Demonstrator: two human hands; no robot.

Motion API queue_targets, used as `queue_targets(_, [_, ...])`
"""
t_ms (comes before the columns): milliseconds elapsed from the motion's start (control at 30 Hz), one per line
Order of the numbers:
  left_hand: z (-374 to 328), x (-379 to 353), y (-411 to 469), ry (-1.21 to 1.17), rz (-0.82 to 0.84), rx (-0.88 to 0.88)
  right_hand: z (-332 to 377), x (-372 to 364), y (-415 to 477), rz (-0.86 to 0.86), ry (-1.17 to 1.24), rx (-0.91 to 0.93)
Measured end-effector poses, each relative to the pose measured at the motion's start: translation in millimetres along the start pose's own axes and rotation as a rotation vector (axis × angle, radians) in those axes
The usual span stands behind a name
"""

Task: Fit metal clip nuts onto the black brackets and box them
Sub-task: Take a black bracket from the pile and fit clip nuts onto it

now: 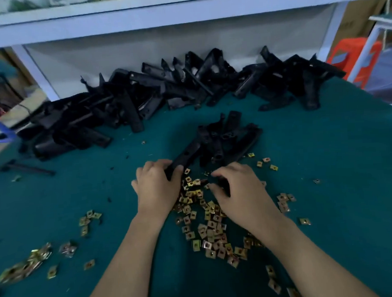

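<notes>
Green table (325, 142), white shelf (162, 15) behind. Bracket (186, 155): long axis near-left to far-right, left hand (156, 186) gripping near end. Right hand (237, 189) clasps dark part (224, 186).

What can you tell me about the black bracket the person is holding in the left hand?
The black bracket is a long, narrow bar, matte like moulded plastic, with a small round hole in its upper face. It lies slanted, its near end gripped by the left hand, its far end against a heap of similar brackets on the green table. Whether a clip nut is fitted cannot be told.
</notes>
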State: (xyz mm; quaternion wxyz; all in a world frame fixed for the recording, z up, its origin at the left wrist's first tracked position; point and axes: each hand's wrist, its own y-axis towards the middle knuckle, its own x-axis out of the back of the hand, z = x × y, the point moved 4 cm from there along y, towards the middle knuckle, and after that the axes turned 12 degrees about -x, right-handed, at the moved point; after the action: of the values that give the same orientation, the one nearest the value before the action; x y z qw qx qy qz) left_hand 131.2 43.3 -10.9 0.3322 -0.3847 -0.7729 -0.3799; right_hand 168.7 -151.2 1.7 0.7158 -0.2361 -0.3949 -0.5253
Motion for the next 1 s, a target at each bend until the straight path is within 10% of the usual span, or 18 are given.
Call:
queue_targets(333, [10.1,11.4,6.3,-1.015,-0.343,-0.007,-9.9,13.6,8.4,-0.251,0.359,-0.026])
queue_targets(600, [-3.2,12.0,5.6,-1.635,-0.084,0.119,-4.8,27.1,7.2,-0.224,0.901,0.007])
queue_targets(767, [-30.3,9.1,-3.9,-1.729,0.245,-0.027,6.6,15.0,4.8,0.136,1.228,-0.024])
queue_targets(1000, [-35.3,6.8,-3.7,-1.836,0.083,0.150,5.4,12.6,1.9,0.055,0.369,0.234])
